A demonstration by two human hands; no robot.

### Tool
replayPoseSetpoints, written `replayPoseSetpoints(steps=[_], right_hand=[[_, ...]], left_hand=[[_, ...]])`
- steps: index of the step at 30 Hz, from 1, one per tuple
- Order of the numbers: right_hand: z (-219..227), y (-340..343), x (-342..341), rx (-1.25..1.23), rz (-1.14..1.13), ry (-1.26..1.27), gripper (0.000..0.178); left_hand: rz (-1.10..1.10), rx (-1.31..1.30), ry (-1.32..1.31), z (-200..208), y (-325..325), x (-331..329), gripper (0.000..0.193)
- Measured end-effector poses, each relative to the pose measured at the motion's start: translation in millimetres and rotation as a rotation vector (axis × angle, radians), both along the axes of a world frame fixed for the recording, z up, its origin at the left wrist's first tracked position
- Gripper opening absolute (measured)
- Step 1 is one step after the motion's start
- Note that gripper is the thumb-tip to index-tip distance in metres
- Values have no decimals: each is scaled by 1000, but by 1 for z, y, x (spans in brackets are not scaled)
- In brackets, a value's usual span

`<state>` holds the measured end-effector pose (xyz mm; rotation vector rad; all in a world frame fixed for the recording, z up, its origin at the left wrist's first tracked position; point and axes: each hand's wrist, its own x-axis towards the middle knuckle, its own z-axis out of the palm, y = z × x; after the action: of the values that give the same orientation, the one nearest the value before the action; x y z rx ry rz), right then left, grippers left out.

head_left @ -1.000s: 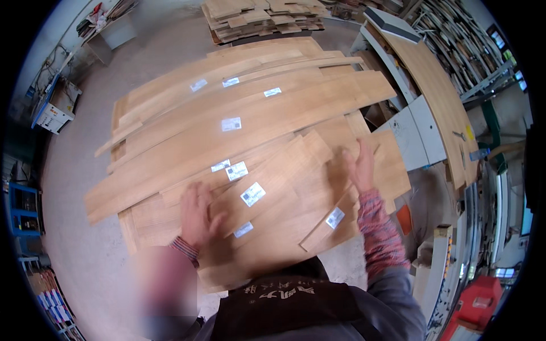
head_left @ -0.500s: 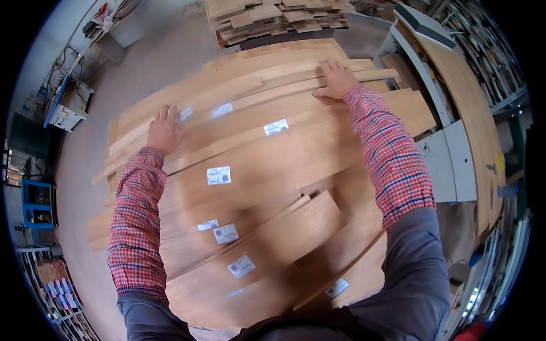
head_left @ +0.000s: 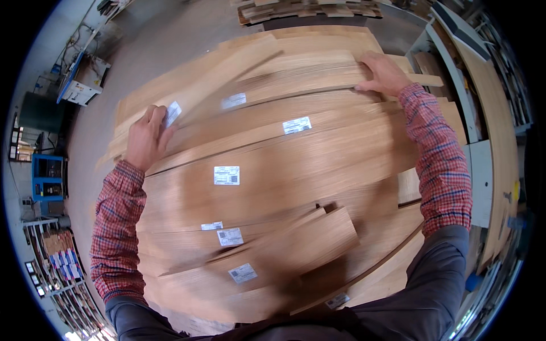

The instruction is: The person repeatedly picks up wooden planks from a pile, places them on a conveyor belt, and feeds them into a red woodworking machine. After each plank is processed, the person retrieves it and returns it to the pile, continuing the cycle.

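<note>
My left hand (head_left: 147,136) grips the near left end of a narrow light-brown wooden board (head_left: 233,74), its thumb and fingers bent around the edges beside a white label (head_left: 173,113). That board lies aslant over the others, its far end pointing away to the right, a little blurred. My right hand (head_left: 384,75) spans the right part of another wooden board (head_left: 307,79), fingers on its far edge and thumb on the near one. Both boards are above a broad layer of wooden panels (head_left: 273,153), several bearing white labels (head_left: 226,175).
Shorter board pieces (head_left: 307,238) lie askew on the near part of the pile. Beyond it stands another stack of boards (head_left: 313,11). A workbench (head_left: 483,113) flanks the pile on the right. Grey floor (head_left: 85,170) and a blue-framed cabinet (head_left: 48,177) are at left.
My left hand has closed on the narrow board, which has swung aslant, its far end away from me. My right hand appears farther right. The whole view has shifted.
</note>
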<state>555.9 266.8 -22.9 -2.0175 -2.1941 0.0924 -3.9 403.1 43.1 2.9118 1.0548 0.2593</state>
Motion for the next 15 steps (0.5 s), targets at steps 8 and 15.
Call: replayPoseSetpoints(steps=[8, 15], right_hand=[[35, -22, -22, 25, 101, -15, 67], [68, -83, -58, 64, 55, 63, 61]], left_hand=[[-189, -44, -16, 15, -37, 38, 35], [-314, -84, -75, -18, -33, 114, 41]])
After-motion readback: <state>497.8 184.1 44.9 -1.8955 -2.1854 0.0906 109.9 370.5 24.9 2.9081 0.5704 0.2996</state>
